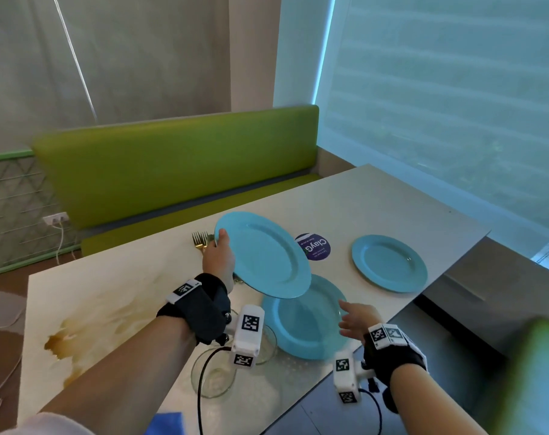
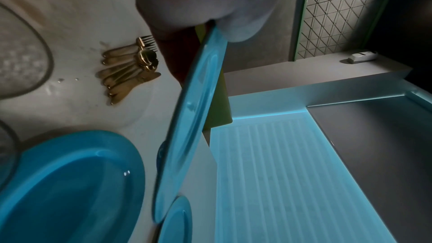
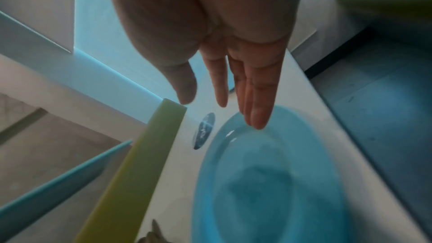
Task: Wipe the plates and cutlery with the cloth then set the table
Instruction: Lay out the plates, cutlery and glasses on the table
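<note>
My left hand grips the rim of a blue plate and holds it tilted above the table; in the left wrist view the held plate shows edge-on under the thumb. A second blue plate lies flat below it near the front edge. My right hand hovers over that plate's right rim with straight fingers, holding nothing. A third blue plate lies further right. Gold cutlery sits in a pile behind the left hand. A blue cloth peeks in at the bottom edge.
Two clear glasses stand near the front edge under my left wrist. A round purple sticker lies between the plates. Brown stains mark the table's left part. A green bench runs behind the table.
</note>
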`<state>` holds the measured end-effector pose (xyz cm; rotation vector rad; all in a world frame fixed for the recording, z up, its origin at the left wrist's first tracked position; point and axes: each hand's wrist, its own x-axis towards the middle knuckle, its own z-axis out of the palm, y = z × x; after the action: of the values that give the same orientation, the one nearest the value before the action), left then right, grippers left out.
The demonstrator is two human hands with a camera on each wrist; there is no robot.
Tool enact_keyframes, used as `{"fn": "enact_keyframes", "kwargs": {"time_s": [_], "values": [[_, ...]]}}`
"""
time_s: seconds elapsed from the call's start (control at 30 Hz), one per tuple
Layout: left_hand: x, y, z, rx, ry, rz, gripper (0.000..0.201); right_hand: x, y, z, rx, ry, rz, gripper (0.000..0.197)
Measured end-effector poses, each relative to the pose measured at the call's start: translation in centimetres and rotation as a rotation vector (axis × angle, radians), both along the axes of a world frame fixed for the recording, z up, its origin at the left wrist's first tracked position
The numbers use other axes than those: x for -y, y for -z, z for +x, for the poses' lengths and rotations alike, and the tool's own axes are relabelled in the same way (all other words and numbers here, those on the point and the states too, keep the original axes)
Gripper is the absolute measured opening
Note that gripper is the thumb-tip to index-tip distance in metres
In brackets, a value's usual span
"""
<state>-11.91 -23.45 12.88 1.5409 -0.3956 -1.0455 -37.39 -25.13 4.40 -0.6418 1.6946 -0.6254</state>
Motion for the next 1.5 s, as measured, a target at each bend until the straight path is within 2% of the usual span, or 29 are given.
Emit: {"fn": "enact_keyframes", "kwargs": {"time_s": [0.17, 0.27, 0.33, 0.43, 0.57, 0.67, 0.73, 0.77, 0.8, 0.87, 0.93, 1.03, 1.1, 1.27, 1.37, 1.5], "values": [[3.9, 0.0, -1.1, -0.064, 0.052, 0.018, 0.061, 4.0, -4.1, 2.0, 0.418, 0.065, -0.177, 0.039], [7.0, 0.0, -1.1, -0.067, 0.101, 0.055, 0.06, 8.0, -5.1, 2.7, 0.543, 0.114, -0.169, 0.037], [9.1, 0.1, -1.1, -0.105, 0.117, 0.058, 0.055, 11.1, -5.2, 3.4, 0.504, 0.157, -0.189, 0.029], [11.9, -0.2, -0.8, -0.139, 0.141, 0.089, 0.047, 15.7, -5.1, 4.4, 0.418, 0.186, -0.216, 0.036], [15.1, 0.1, 1.2, -0.034, 0.059, 0.161, 0.052, 21.5, -4.7, 5.3, 0.358, 0.168, -0.212, 0.036], [16.1, 0.8, 3.1, -0.015, -0.021, 0.19, 0.043, 24.9, -2.9, 6.0, 0.263, 0.065, -0.14, 0.04], [16.3, 1.3, 4.3, -0.021, -0.066, 0.202, 0.032, 26.6, -1.6, 6.4, 0.252, 0.025, -0.123, 0.035], [16.3, 1.5, 4.9, -0.021, -0.085, 0.207, 0.026, 27.2, -1.2, 6.7, 0.127, -0.062, -0.136, 0.031], [16.3, 1.8, 5.4, -0.018, -0.099, 0.22, 0.021, 27.9, -1.0, 7.1, 0.058, -0.07, -0.099, 0.023], [16.4, 2.4, 6.1, -0.016, -0.119, 0.243, 0.016, 28.4, 0.1, 8.1, 0.021, -0.056, -0.039, 0.03], [16.3, 2.9, 6.6, -0.025, -0.132, 0.257, 0.018, 28.6, 1.4, 8.7, 0.01, -0.063, -0.1, 0.034], [16.1, 3.3, 7.1, -0.046, -0.14, 0.267, 0.016, 29.2, 2.3, 9.5, 0.09, -0.028, -0.12, 0.038], [15.9, 3.5, 7.5, -0.05, -0.142, 0.268, 0.016, 29.7, 2.7, 10.0, 0.177, 0.073, -0.048, 0.043], [15.3, 3.7, 8.1, -0.051, -0.171, 0.276, 0.013, 30.0, 3.6, 9.9, 0.135, -0.008, -0.066, 0.047], [14.9, 3.9, 8.4, -0.041, -0.17, 0.306, 0.014, 30.0, 3.6, 9.8, 0.17, -0.029, -0.083, 0.037], [14.2, 4.3, 8.7, -0.036, -0.165, 0.33, 0.017, 30.1, 4.6, 9.5, 0.128, -0.111, -0.08, 0.053]]}}
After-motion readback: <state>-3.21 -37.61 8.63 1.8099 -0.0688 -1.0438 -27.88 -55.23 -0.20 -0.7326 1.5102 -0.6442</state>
